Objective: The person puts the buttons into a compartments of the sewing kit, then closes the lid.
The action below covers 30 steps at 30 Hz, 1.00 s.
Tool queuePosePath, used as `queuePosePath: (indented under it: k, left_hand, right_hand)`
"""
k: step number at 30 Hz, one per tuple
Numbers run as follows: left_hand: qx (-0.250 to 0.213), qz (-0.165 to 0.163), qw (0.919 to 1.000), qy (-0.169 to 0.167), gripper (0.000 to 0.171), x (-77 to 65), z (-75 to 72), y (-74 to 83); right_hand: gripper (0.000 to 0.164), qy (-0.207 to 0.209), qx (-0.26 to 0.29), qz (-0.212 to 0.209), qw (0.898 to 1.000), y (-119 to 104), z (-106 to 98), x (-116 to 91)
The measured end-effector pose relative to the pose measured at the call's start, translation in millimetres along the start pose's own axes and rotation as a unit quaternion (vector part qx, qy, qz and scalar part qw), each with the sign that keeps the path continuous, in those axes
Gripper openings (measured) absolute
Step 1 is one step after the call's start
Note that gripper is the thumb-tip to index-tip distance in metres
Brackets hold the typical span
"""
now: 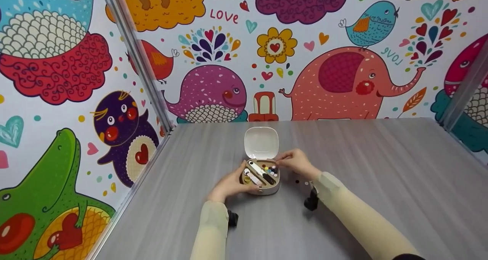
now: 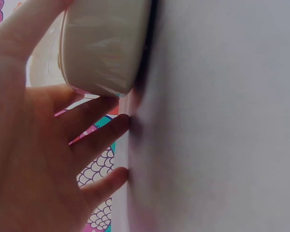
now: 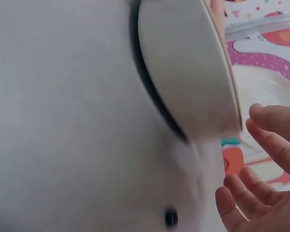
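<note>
A small white sewing kit box [image 1: 268,191] stands on the table with its lid [image 1: 261,142] raised at the back. Inside are colourful buttons [image 1: 270,170] on the right, a long white-and-black tool [image 1: 261,172] across the middle, and small items at the left, among them a round yellowish one [image 1: 247,179]. My left hand [image 1: 230,183] grips the box between thumb and fingers at its left and front. At the right rim, my right hand [image 1: 299,162] has its thumb and index fingertips close together. Nothing shows between those fingertips [image 3: 256,110] in the right wrist view.
A black button [image 1: 297,181] and a white button [image 1: 306,183] lie on the grey table [image 1: 362,157] right of the box. Cartoon-printed walls [image 1: 213,92] stand behind and at the sides. Black wrist devices [image 1: 311,201] hang below both sleeves.
</note>
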<state>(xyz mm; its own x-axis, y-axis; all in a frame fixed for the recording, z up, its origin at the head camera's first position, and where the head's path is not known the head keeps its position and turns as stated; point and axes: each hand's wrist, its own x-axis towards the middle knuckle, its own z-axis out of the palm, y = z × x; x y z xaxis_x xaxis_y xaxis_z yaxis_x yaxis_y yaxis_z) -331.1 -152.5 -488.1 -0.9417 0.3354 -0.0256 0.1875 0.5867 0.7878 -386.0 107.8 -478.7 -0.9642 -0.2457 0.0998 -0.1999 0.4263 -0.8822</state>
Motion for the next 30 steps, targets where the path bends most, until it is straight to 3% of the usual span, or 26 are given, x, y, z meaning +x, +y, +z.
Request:
queuePosePath:
  k: [6, 14, 22, 30]
  left_hand:
    - [0.013, -0.005, 0.9999, 0.007, 0.115, -2.3, -4.3, -2.5]
    - [0.007, -0.016, 0.9998, 0.008, 0.116, -6.1, -5.2, -4.3]
    - [0.004, -0.015, 0.9999, 0.001, 0.113, -5.7, -4.1, -3.9]
    - [0.002, -0.004, 1.0, -0.005, 0.113, -0.7, 0.6, 1.2]
  right_hand:
    - [0.016, 0.001, -0.005, 0.008, 1.0, 13, -26, -13]
    - [0.026, -0.045, 0.0, 0.002, 0.999, 31, -50, -37]
    - [0.024, -0.107, -0.012, 0.025, 0.994, 41, -62, -47]
    - [0.021, -0.114, -0.039, 0.017, 0.993, 46, -67, -50]
